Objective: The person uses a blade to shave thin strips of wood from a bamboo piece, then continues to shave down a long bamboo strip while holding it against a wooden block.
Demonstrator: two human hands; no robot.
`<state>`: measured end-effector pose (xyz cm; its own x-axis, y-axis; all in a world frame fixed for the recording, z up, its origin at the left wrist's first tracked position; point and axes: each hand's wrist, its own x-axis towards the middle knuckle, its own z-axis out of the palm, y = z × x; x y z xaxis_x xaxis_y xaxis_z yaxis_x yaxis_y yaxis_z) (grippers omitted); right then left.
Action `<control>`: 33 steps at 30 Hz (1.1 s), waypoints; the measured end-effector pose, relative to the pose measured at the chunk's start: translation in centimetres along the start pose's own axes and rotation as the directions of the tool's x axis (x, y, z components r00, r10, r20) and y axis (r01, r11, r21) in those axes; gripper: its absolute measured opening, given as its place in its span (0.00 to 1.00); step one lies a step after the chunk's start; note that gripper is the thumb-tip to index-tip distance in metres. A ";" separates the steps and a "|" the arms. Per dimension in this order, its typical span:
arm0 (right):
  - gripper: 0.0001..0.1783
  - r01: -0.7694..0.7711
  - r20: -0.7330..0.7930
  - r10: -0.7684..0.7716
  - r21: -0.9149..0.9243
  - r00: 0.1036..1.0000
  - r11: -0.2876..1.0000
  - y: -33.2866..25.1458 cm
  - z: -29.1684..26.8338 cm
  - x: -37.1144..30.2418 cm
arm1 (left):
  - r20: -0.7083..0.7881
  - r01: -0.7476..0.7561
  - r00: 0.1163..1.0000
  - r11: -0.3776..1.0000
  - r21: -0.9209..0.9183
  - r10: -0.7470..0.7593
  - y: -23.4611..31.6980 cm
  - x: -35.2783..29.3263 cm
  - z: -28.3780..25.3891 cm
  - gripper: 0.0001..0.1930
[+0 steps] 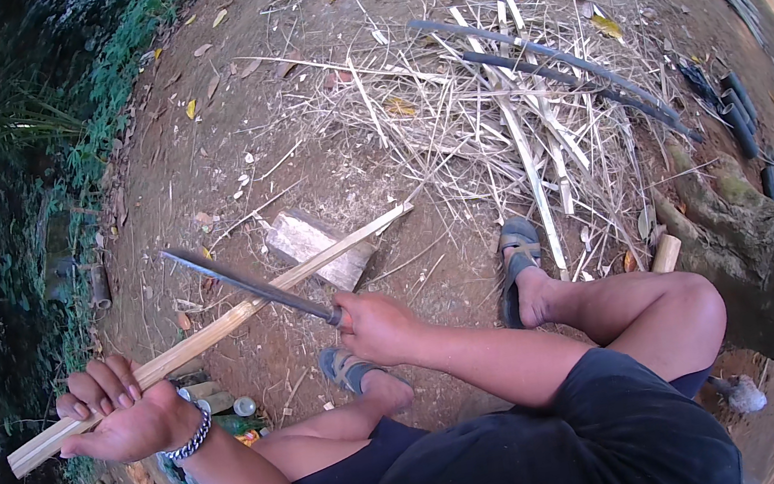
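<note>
The left grip [126, 413] was closed around a pale wooden strip [191, 348] near its lower-left end, fingers over the upper side and thumb extended below. The strip ran diagonally up to the right, its far part passing over a wooden block [300, 237] on the dirt ground [185, 183]; contact with the block could not be told. The right grip [375, 327] was closed tightly on a long-bladed knife [247, 284], the handle mostly hidden. The blade pointed up and left, crossing over the strip just beside the block; whether they touched was unclear. A chain bracelet [193, 437] circled the left wrist. Both feet wore sandals [519, 259]. Farther off lay loose strips and shavings [446, 136], with two dark poles [571, 61] across them
</note>
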<state>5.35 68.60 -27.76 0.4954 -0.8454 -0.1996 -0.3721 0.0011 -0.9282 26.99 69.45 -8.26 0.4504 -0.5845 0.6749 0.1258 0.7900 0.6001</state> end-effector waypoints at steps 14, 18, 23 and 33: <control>0.09 0.009 -0.075 -0.017 -0.107 0.997 0.994 3.0 2.8 0.7 | -0.400 -0.056 0.896 0.944 0.324 0.191 0.1 -0.6 1.3 0.28; 0.08 -0.284 -0.260 0.243 -0.131 0.934 0.950 14.5 1.0 2.1 | -0.418 -0.046 0.881 0.920 0.390 0.221 -0.7 -0.3 4.0 0.28; 0.09 -0.057 -0.064 0.051 -0.094 0.997 0.994 4.8 1.6 0.8 | -0.421 -0.070 0.876 0.925 0.374 0.237 -0.7 -0.5 2.9 0.27; 0.14 -0.463 -0.129 0.448 -0.124 0.885 0.878 14.3 -0.8 3.0 | -0.383 -0.055 0.899 0.922 0.382 0.213 0.1 -1.1 2.3 0.27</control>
<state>0.93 65.68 -41.35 0.1705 -0.8163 -0.5519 -0.6530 0.3258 -0.6837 24.49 69.78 -7.94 0.7702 -0.2865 0.5698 -0.2465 0.6902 0.6803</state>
